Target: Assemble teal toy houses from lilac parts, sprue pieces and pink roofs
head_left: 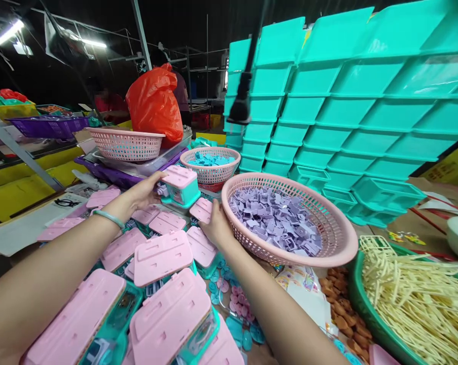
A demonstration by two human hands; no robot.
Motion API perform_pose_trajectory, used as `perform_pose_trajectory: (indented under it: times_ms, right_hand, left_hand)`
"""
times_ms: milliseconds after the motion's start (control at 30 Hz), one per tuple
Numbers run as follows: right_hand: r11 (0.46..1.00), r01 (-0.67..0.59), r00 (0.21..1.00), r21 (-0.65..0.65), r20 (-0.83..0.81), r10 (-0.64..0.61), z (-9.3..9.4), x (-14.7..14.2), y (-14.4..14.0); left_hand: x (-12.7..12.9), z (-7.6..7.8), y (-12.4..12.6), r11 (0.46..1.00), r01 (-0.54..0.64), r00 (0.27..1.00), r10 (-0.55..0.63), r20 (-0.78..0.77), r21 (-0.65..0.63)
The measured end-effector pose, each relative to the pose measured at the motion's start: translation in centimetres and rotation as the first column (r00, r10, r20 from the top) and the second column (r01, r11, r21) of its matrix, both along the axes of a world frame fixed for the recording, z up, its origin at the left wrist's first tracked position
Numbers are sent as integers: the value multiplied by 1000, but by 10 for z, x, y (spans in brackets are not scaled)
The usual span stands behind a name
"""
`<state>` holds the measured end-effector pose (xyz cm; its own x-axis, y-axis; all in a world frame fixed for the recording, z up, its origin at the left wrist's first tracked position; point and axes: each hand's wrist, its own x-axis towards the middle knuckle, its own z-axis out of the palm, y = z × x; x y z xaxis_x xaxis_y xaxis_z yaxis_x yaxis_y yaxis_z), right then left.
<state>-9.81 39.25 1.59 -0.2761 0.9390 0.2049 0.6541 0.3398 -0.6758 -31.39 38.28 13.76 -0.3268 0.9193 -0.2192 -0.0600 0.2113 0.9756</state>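
Observation:
My left hand (149, 193) grips the left end of a small toy box with a pink lid and teal base (181, 191), lifted above the others. My right hand (218, 228) is closed around the right side of another pink-lidded box (202, 209), thumb toward me; its far fingers are partly hidden. Several more pink-lidded teal boxes (164, 256) crowd the table in front of me, some piled on others. Right beside my right hand stands a pink round basket (335, 241) full of small lilac plastic parts (276, 220).
Tall stacks of teal bins (350, 111) rise at the back right. A smaller basket of blue parts (209, 160) and a red plastic bag (152, 104) stand behind. At right lie brown pieces (345, 309) and a green basket (356, 284) of cream-coloured strips. A person is in the background.

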Motion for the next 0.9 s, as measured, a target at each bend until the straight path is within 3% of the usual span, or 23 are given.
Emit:
perform_pose_trajectory:
  times_ms: [200,367,467,600,733,900]
  right_hand:
    - [992,67,950,-109,310,-30,14,41,-17]
    - [998,-33,922,-59,383,53,27,53,-32]
    - [988,-149,888,-47,434,154,45,24,-23]
    - [957,-175,834,-231,483,269,57,-42,16]
    - [934,-171,835,-314,457,307,42,-86,54]
    - [951,-179,906,-253,336,259,12,-93,74]
  left_hand:
    - [-11,8,2,999,-26,999,27,-35,45]
    - [-9,-3,-2,1000,-31,997,31,-71,4]
    - [-6,-6,-1,1000,-30,995,29,-97,-5]
    - [-8,0,4,997,-61,989,67,-135,46]
    - [-18,8,4,994,-79,984,90,-157,75]
    - [-30,3,0,995,-81,979,90,-185,54]
